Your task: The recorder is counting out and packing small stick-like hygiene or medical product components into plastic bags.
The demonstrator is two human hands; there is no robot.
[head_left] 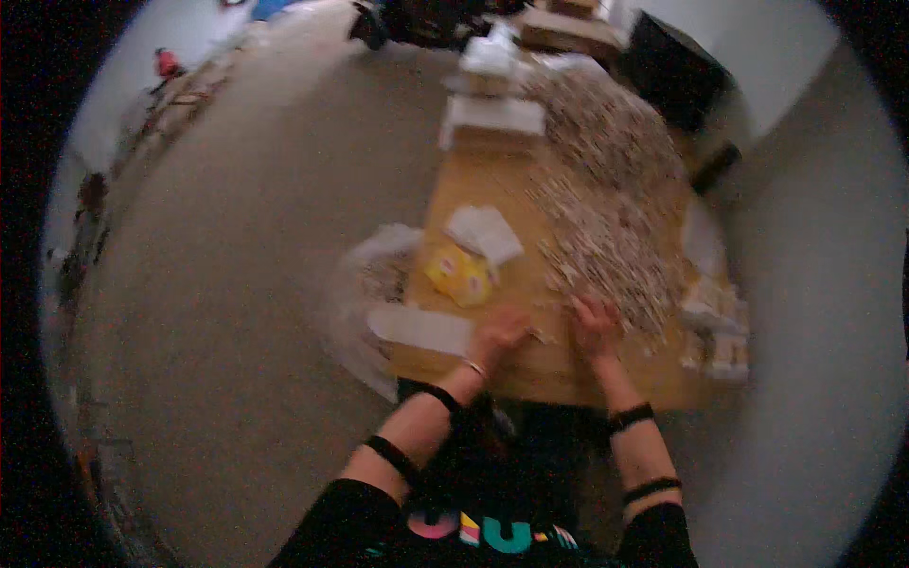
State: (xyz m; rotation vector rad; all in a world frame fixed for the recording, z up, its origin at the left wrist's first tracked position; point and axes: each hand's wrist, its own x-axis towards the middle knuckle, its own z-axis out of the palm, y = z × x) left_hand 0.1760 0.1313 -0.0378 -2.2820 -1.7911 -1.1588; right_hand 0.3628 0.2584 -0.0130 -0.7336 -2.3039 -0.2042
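Observation:
A wooden table (483, 180) stands before me, with a large heap of small pale, stick-like pieces (615, 241) over its right side; their exact kind is too blurred to tell. My right hand (597, 327) lies at the heap's near edge, fingers stretched out and somewhat apart. To its left, my left hand (502, 333) rests low over the tabletop with its fingers curled together. Whatever they may hold is too small and smeared to name. A few loose pieces (542, 335) lie by its fingertips. Beside the left wrist is a white strip (421, 328) reaching past the table's left edge.
Yellow packets (460, 275) and white sheets (485, 233) lie beyond my left hand. A clear plastic bag (355, 289) hangs or stands at the left edge. White boxes (492, 118) sit at the far end, small white packages (715, 327) at the right edge, close to the wall.

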